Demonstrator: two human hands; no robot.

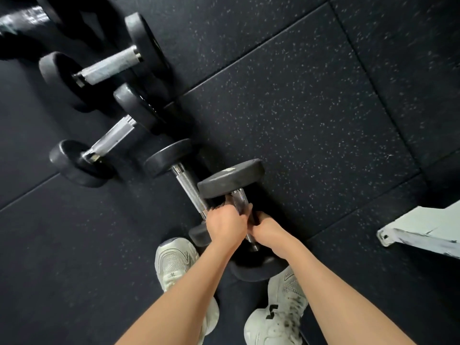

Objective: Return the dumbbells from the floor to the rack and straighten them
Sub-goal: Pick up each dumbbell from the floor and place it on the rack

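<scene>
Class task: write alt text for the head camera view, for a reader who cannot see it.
Seen from above, a person's left hand and right hand grip the handle of a black dumbbell above white sneakers. Three more dumbbells lie in a row on the dark speckled floor.

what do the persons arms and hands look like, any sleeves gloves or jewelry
Both forearms are bare as far as the frame shows; no sleeve reaches into view. The left hand and right hand wear no gloves. No watch, bracelet or wrist strap shows on either wrist. Rings cannot be ruled out, since the fingers are mostly hidden.
</scene>
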